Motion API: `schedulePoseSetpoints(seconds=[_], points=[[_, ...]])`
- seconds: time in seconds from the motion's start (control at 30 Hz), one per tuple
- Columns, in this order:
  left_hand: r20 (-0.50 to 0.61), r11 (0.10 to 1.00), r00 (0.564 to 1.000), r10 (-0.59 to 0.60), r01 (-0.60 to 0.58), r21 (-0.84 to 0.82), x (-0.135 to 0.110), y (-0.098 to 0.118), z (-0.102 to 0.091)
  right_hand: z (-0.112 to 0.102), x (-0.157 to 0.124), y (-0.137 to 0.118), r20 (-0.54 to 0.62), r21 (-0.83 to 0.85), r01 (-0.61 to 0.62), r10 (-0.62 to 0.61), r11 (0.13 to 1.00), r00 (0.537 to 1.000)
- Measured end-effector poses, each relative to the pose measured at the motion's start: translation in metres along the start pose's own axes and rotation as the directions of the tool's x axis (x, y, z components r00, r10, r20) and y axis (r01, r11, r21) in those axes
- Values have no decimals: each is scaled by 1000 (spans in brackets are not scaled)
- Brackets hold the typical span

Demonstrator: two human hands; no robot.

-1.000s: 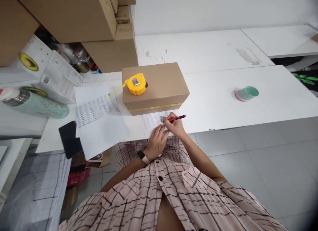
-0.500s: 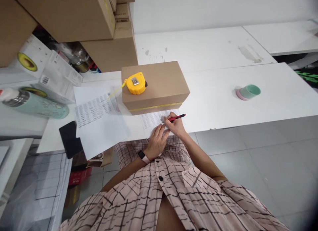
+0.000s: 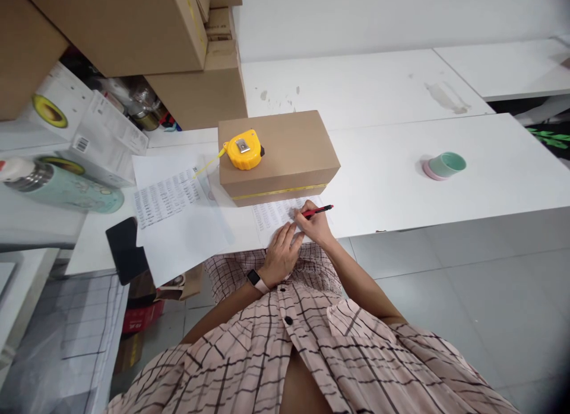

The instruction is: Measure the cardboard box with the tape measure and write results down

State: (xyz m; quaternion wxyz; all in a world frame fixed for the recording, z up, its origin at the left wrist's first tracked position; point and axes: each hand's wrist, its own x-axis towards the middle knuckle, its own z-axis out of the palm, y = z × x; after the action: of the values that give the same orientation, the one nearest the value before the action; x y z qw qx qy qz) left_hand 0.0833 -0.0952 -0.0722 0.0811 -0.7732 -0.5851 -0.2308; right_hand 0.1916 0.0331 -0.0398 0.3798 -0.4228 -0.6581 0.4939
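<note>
Writing appears in hand: the right hand (image 3: 313,225) pinches the pen (image 3: 322,210) at the sheet (image 3: 271,215), on the worktop (image 3: 378,185) just before the box (image 3: 287,147), while the left hand (image 3: 281,253) lies flat, fingers extended, any further stroke calling for a steadied sheet.

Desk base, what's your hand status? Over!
Right hand: grip closed on red-black pen. Left hand: resting on printed sheet. Cardboard box hides sheet's far edge.
</note>
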Motion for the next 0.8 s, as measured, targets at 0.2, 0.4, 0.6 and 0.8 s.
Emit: schedulePoseSetpoints(seconds=[0.2, 0.4, 0.6, 0.8], points=[[60, 999, 998, -24, 25, -26, -1, 0, 0, 0, 1, 3, -38, -5, -7, 7, 1000, 999], [58, 1000, 998, -18, 19, -12, 0, 0, 0, 0, 0, 1, -37, -5, 3, -3, 1000, 999], [41, 1000, 999, 3, -3, -1, 0, -1, -1, 0, 0, 2, -28, -8, 25, -25, 1000, 999], [54, 1000, 999, -7, 7, -13, -1, -1, 0, 0, 0, 1, -14, -6, 15, -15, 1000, 1000]])
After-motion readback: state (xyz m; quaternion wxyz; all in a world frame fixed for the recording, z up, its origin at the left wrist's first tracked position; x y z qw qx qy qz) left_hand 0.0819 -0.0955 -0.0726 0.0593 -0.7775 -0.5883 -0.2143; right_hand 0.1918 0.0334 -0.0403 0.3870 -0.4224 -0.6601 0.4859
